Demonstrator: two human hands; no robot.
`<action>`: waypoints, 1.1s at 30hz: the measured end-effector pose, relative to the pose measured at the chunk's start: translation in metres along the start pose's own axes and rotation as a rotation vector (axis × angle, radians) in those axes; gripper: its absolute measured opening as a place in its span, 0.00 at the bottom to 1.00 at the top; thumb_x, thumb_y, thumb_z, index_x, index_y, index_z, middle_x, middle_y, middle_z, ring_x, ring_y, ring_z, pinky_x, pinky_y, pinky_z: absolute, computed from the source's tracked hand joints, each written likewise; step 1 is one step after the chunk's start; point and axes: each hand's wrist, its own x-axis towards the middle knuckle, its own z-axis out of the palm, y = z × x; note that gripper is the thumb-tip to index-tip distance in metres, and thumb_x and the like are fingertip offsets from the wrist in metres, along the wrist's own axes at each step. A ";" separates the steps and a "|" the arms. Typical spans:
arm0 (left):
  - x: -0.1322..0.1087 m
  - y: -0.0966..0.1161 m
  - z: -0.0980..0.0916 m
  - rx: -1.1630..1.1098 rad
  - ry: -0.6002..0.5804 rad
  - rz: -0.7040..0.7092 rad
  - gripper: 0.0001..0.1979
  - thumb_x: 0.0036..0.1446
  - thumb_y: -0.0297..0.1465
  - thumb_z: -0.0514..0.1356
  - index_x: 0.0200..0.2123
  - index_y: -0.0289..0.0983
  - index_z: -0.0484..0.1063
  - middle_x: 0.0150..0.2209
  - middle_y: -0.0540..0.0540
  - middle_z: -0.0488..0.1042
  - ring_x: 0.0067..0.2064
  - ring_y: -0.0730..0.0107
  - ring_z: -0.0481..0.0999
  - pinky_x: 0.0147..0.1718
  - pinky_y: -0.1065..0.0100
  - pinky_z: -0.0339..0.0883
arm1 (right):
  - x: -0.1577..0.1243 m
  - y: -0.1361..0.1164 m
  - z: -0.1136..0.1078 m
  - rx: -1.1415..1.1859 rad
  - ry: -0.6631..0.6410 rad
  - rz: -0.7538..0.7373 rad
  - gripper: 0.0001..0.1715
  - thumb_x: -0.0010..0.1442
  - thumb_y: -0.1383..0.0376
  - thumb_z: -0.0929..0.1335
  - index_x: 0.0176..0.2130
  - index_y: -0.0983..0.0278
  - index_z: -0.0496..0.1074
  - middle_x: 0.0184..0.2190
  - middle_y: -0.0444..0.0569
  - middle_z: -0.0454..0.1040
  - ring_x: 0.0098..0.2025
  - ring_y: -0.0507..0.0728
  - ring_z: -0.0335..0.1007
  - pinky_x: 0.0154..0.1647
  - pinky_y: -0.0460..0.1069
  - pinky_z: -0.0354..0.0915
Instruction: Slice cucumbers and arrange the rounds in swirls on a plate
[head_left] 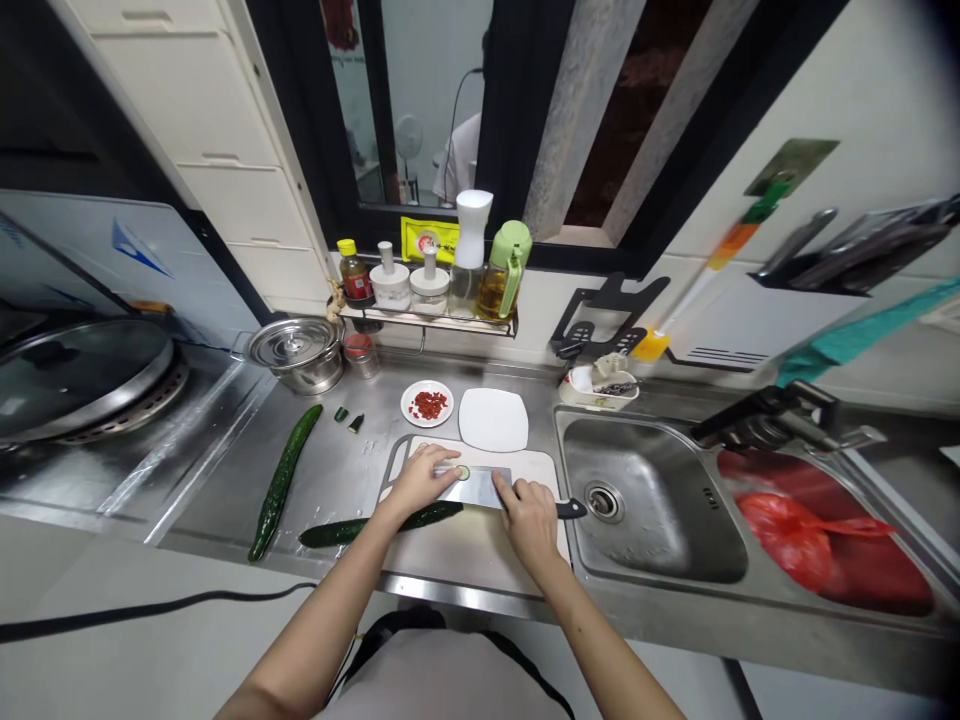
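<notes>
The left hand (421, 478) lies flat on the wide shiny knife (480, 487); the right hand (529, 520) grips its black handle. The blade lies flat on a long, bumpy green cucumber (352, 528), which sticks out at 8 o'clock of the pale board (480, 548). It looks like squashing, which needs a firm, even push.

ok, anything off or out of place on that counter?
Little. Two cut cucumber ends lie loose on the steel counter, off the cutting board. The cucumber under the cleaver overhangs the board's left edge. The cleaver lies flat, left hand pressing on it.
</notes>
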 end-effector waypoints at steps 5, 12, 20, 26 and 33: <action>0.000 0.001 0.006 0.071 -0.100 0.018 0.12 0.57 0.39 0.61 0.40 0.41 0.80 0.42 0.45 0.78 0.47 0.61 0.74 0.52 0.62 0.65 | 0.000 -0.003 -0.008 0.004 -0.100 0.022 0.27 0.62 0.71 0.61 0.58 0.57 0.69 0.33 0.52 0.68 0.38 0.58 0.57 0.43 0.52 0.51; -0.004 -0.004 0.017 0.028 -0.038 0.000 0.07 0.56 0.35 0.62 0.35 0.40 0.79 0.39 0.46 0.78 0.45 0.63 0.74 0.48 0.63 0.65 | -0.006 -0.003 -0.001 0.010 -0.095 0.015 0.25 0.63 0.71 0.61 0.57 0.58 0.70 0.33 0.52 0.68 0.38 0.58 0.57 0.43 0.52 0.50; 0.004 -0.042 0.007 -0.133 0.288 -0.269 0.11 0.55 0.36 0.60 0.37 0.37 0.79 0.34 0.46 0.79 0.33 0.70 0.73 0.37 0.69 0.68 | -0.022 0.011 0.005 0.016 -0.150 0.073 0.25 0.61 0.70 0.64 0.57 0.58 0.70 0.33 0.50 0.69 0.38 0.57 0.59 0.42 0.51 0.50; 0.014 -0.075 0.011 -0.085 0.323 -0.386 0.12 0.55 0.33 0.58 0.39 0.36 0.79 0.30 0.47 0.78 0.31 0.70 0.74 0.36 0.69 0.68 | -0.030 0.019 0.005 0.012 -0.208 0.155 0.26 0.60 0.68 0.66 0.58 0.58 0.69 0.34 0.50 0.70 0.39 0.58 0.62 0.42 0.51 0.51; 0.033 -0.079 0.038 0.104 0.187 -0.390 0.12 0.55 0.25 0.57 0.41 0.37 0.78 0.32 0.46 0.79 0.33 0.70 0.75 0.37 0.69 0.66 | -0.033 0.017 0.003 0.021 -0.238 0.187 0.27 0.60 0.69 0.66 0.58 0.58 0.70 0.34 0.50 0.71 0.39 0.58 0.63 0.42 0.51 0.51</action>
